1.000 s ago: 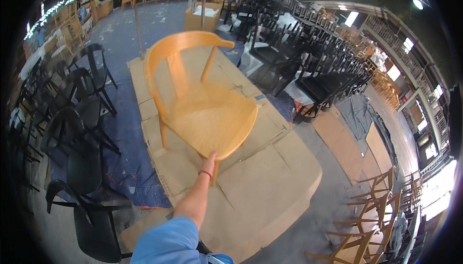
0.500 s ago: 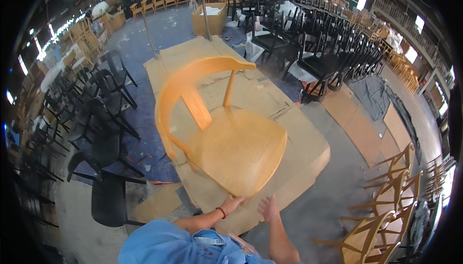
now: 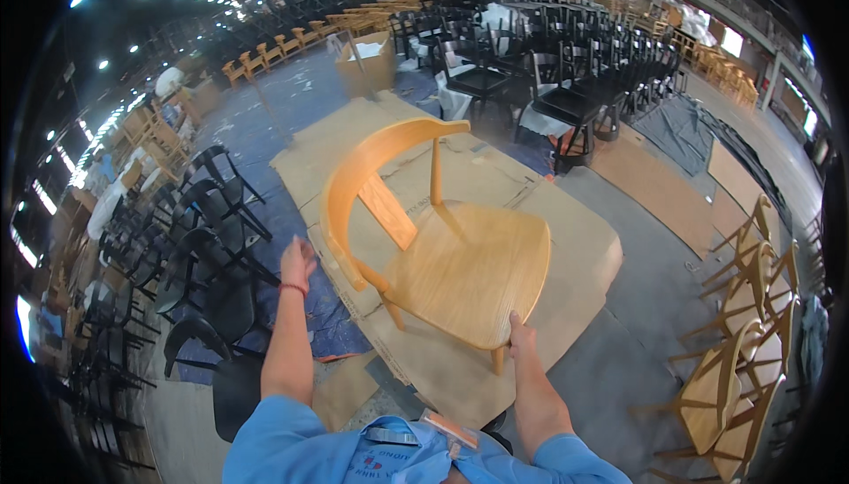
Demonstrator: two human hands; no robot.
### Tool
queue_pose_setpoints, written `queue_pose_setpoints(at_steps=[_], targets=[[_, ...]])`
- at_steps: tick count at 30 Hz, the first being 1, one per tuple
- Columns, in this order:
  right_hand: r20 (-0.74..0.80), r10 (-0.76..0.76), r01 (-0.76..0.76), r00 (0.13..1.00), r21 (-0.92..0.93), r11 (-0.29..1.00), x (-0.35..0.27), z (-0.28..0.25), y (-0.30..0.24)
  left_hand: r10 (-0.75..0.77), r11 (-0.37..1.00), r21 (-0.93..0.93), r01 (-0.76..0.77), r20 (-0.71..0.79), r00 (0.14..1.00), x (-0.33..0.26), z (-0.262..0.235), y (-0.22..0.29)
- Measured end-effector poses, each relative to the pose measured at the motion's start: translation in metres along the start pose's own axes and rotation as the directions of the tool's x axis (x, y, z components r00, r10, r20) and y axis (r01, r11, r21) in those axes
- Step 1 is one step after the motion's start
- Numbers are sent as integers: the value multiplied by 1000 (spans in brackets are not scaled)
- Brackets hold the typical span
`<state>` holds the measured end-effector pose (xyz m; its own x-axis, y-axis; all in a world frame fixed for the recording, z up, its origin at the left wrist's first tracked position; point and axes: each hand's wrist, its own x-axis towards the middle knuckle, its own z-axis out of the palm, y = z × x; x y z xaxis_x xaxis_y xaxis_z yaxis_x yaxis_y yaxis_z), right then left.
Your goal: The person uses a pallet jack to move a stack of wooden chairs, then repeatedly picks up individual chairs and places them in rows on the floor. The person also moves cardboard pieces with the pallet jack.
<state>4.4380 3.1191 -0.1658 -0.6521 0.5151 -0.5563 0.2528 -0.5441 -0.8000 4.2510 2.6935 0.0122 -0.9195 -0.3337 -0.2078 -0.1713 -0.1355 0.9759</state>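
A light wooden chair (image 3: 473, 267) with a curved backrest and a broad flat seat stands upright on a cardboard-covered work surface (image 3: 579, 249). My right hand (image 3: 523, 335) grips the seat's front right corner, its thumb on top and the other fingers hidden beneath. Out to the left of the chair, my left hand (image 3: 298, 261) is raised with nothing in it, its fingers loosely apart. It is nearest the left armrest and does not touch it. One front leg shows below the seat, close to my right hand.
Several black chairs (image 3: 221, 294) crowd the left side. More black chairs (image 3: 566, 99) stand in rows at the back right. Light wooden chairs (image 3: 716, 395) are stacked at the near right. Behind the work surface stands an open cardboard box (image 3: 367, 68); cardboard sheets (image 3: 654, 192) lie on the floor.
My left hand has let go of the seat's front edge and swung out to the left. My right hand has taken hold of the seat corner. The chair appears slightly turned and farther right.
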Motion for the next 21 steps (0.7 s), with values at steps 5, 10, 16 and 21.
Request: queue_pose_setpoints(at_steps=[5,10,16,21], targets=[[-95,17,-17,995,2,1000,-63,-25,48,97,970,157,-186,450,888,42,57,48],[-122,113,-108,986,43,993,-164,-62,113,-24,857,328,-398,796,604,68,97,83],[-440,260,-197,859,185,963,-265,-125,146,-448,876,451,-171,892,54,-43,229,57],[-548,311,-141,777,331,933,-304,-142,173,-442,897,436,-74,873,-208,-168,292,49]])
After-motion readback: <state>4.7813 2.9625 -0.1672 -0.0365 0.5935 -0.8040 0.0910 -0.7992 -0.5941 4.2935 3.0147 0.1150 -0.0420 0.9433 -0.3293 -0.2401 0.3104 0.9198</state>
